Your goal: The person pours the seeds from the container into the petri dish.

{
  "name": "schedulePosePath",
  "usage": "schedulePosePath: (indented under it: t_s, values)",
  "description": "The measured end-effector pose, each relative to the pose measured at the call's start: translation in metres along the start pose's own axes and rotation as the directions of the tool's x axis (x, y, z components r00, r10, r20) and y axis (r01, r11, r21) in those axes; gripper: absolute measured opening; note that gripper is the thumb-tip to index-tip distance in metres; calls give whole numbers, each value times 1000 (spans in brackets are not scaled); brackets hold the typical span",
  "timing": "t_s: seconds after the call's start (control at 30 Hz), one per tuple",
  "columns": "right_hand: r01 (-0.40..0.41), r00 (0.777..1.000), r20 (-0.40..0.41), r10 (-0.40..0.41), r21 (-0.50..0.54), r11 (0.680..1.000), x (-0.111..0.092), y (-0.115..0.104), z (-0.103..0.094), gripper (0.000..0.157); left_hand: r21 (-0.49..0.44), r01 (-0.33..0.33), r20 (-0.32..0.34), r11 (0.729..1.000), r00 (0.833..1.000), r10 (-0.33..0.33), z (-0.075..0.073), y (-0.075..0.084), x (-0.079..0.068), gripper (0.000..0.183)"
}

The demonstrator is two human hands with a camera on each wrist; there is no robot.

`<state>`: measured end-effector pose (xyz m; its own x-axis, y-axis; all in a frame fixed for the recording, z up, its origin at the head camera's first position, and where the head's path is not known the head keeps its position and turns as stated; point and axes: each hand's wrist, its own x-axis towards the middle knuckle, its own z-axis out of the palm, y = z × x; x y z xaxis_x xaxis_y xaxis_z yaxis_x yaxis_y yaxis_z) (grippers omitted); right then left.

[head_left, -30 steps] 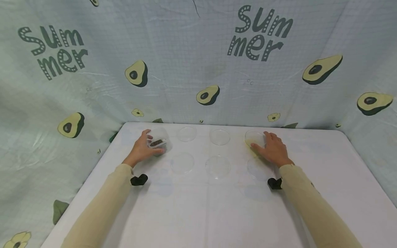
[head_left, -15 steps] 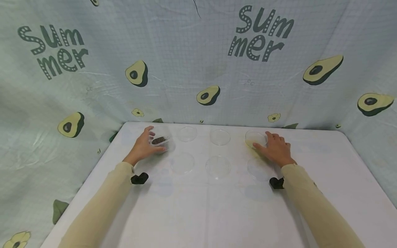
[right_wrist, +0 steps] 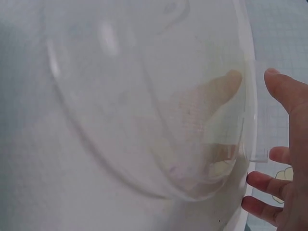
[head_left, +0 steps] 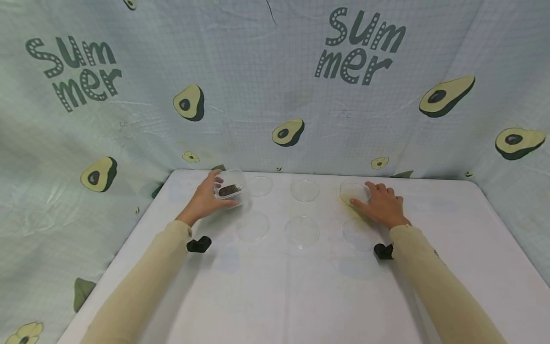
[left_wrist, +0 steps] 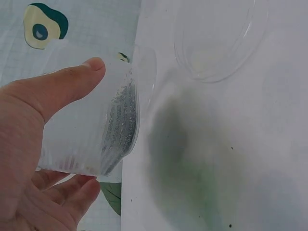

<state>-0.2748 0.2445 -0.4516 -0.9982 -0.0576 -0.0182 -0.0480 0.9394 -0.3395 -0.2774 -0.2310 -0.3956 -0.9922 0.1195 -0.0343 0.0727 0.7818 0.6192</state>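
In the head view, my left hand (head_left: pixel 206 197) grips a clear plastic container (head_left: pixel 230 181) near the table's back left. A heap of dark fine bits (left_wrist: pixel 121 118) lies low along one side of this tilted container; their kind is unclear. The left wrist view shows the thumb on one face and fingers at the opposite edge. At the back right, my right hand (head_left: pixel 382 205) holds a clear round dish (head_left: pixel 353 187) by its side between thumb and fingers. A yellow tint shows in and below that dish.
Several clear round dishes stand in two rows on the white table (head_left: pixel 275 296), among them a back-row dish (head_left: pixel 304 190) and a front-row dish (head_left: pixel 302 231). One dish (head_left: pixel 259 186) is just right of the left container. A patterned cloth (head_left: pixel 240 86) hangs behind the table.
My left hand has moved right and slightly back with the container, which is tilted so that more of the dark bits show. The right hand has shifted only slightly; its dish stays put.
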Motion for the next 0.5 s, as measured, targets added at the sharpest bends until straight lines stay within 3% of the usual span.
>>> schedulePosePath:
  t_s: [0.5]
  values:
    - [1,1000,24,0,-35,999,0,-1,-3,92,-10,-88,21,996,996,88,13,32,11,109]
